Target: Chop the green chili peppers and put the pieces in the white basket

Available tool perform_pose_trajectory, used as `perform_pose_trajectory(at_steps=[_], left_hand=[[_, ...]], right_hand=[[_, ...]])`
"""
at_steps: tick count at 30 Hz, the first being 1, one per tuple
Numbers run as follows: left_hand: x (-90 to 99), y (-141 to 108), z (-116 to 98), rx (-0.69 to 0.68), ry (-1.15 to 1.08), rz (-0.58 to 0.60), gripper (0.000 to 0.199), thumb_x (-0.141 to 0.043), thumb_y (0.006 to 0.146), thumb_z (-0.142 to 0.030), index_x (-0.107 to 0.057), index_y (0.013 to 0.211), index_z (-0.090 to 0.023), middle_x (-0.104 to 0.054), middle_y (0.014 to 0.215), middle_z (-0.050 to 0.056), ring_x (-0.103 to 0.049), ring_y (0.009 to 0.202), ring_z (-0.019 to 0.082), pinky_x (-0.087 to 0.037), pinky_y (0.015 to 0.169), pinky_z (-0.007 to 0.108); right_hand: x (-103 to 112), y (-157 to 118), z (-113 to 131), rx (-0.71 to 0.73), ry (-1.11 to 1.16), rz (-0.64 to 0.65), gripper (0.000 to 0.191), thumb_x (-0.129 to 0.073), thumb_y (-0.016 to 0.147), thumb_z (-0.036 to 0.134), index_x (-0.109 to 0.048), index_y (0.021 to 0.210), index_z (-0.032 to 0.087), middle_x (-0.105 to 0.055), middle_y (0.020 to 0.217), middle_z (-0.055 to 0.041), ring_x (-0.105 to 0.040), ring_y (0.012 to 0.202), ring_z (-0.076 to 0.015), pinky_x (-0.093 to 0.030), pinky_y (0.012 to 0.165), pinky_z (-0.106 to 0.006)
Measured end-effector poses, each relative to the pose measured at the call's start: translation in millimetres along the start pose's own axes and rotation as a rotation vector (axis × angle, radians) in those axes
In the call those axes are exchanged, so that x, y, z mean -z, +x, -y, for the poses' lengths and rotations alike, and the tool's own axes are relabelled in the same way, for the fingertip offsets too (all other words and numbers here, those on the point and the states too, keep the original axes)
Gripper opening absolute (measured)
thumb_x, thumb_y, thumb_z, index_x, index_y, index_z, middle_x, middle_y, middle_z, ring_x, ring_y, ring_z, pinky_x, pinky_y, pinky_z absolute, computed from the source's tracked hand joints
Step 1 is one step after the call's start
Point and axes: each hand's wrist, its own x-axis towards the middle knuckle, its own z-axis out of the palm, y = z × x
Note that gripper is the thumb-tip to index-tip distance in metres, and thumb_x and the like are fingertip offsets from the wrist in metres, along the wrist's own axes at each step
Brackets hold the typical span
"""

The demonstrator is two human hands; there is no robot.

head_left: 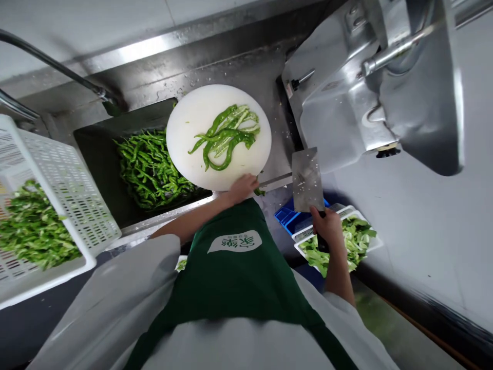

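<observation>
A round white cutting board [185,123] lies on the steel counter, partly over the sink. Several long green peppers [229,134] rest on it, some split open with pale insides and seeds showing. At the board's near edge, my left hand [244,188] has its fingers curled together; what they hold, if anything, is hidden. Bits of green [260,192] show beside its fingertips. My right hand [328,226] is closed round the black handle of a cleaver [307,180], whose broad blade points away from me, right of the board, with small specks on it.
The sink [96,149] holds a heap of whole green peppers [150,169]. A white crate [73,174] of leafy greens stands at the left. A large metal machine [335,113] is at the right; below it are a blue basket [287,216] and white baskets with leaves [358,239]. A faucet [57,67] reaches in upper left.
</observation>
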Motion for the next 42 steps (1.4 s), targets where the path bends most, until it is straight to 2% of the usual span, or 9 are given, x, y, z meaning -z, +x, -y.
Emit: perform_pose_trajectory(at_steps=[5,8,10,15,19,22,25,32,42], left_hand=[[-34.3,34.7,-46.5,-0.14,0.077,0.212,0.034,-0.045,0.094,-0.005,-0.07,0.116,-0.013,-0.068,0.119,0.015,-0.057,0.125,0.028,-0.04,0.109,0.045],[-22.4,40.3,-50.1,-0.086,-0.012,0.214,0.027,-0.049,0.099,-0.017,-0.069,0.118,-0.015,-0.069,0.116,0.013,-0.065,0.11,0.025,-0.047,0.102,0.04],[3.1,40.1,-41.8,0.019,-0.121,0.069,0.029,-0.05,0.102,-0.03,-0.067,0.123,-0.019,-0.069,0.117,0.011,-0.066,0.106,0.023,-0.051,0.097,0.037],[93.3,53.2,41.2,0.483,-0.212,-0.468,0.049,-0.043,0.104,-0.051,-0.06,0.131,-0.015,-0.066,0.119,0.013,-0.064,0.111,0.025,-0.054,0.098,0.043],[130.3,72.2,121.3,0.626,-0.214,-0.282,0.073,-0.056,0.093,-0.066,-0.057,0.137,-0.008,-0.044,0.152,0.023,-0.044,0.141,0.034,-0.04,0.115,0.048],[127.9,75.9,138.0,0.67,-0.211,0.029,0.109,-0.066,0.079,-0.076,-0.029,0.16,-0.013,-0.019,0.167,0.024,-0.023,0.153,0.042,-0.029,0.12,0.055],[113.7,73.4,120.9,0.657,-0.128,0.14,0.135,-0.074,0.068,-0.078,-0.003,0.166,-0.019,-0.01,0.169,0.025,-0.017,0.153,0.047,-0.024,0.119,0.063],[92.6,80.8,83.9,0.913,0.073,0.019,0.127,-0.076,0.073,-0.069,-0.005,0.166,-0.018,-0.037,0.155,0.027,-0.043,0.13,0.045,-0.037,0.105,0.065],[74.2,69.6,88.1,0.987,0.011,-0.18,0.096,-0.066,0.085,-0.065,-0.032,0.156,-0.009,-0.044,0.147,0.026,-0.048,0.125,0.042,-0.046,0.102,0.053]], right_hand=[[1.9,6.4,-16.9,-0.096,0.153,-0.037,0.052,-0.049,0.089,0.065,-0.048,0.055,0.027,-0.055,0.043,-0.0038,-0.056,0.048,-0.0202,-0.046,0.063,-0.032],[0.1,14.7,-24.5,-0.13,0.188,-0.03,0.05,-0.05,0.09,0.063,-0.052,0.057,0.025,-0.057,0.044,-0.0045,-0.057,0.048,-0.0205,-0.044,0.06,-0.031],[-2.9,23.4,-24.1,-0.12,0.164,-0.026,0.047,-0.05,0.091,0.06,-0.056,0.062,0.023,-0.058,0.046,-0.0051,-0.059,0.052,-0.0218,-0.043,0.061,-0.031],[-4.3,58.9,17.3,0.096,-0.053,-0.006,0.038,-0.047,0.098,0.046,-0.069,0.09,0.016,-0.074,0.079,-0.0134,-0.069,0.077,-0.0261,-0.044,0.072,-0.032],[-2.7,96.2,88.8,0.278,-0.25,0.022,0.037,-0.04,0.105,0.038,-0.067,0.11,0.013,-0.075,0.096,-0.0174,-0.071,0.091,-0.0279,-0.045,0.08,-0.032],[-10.2,117.9,143.4,0.371,-0.317,0.015,0.04,-0.033,0.108,0.033,-0.063,0.121,0.01,-0.075,0.1,-0.0196,-0.072,0.094,-0.0288,-0.047,0.082,-0.033],[-24.9,127.7,182.4,0.445,-0.361,0.046,0.041,-0.029,0.108,0.028,-0.059,0.13,0.009,-0.074,0.107,-0.0221,-0.072,0.099,-0.0287,-0.048,0.085,-0.034],[-44.3,130.0,219.8,0.575,-0.395,0.173,0.037,-0.033,0.103,0.014,-0.051,0.135,0.006,-0.073,0.106,-0.0232,-0.071,0.105,-0.0297,-0.048,0.091,-0.037],[-7.9,118.9,233.9,0.539,-0.442,0.136,0.039,-0.031,0.105,0.018,-0.042,0.14,0.004,-0.072,0.108,-0.0238,-0.071,0.104,-0.0314,-0.049,0.091,-0.039]])
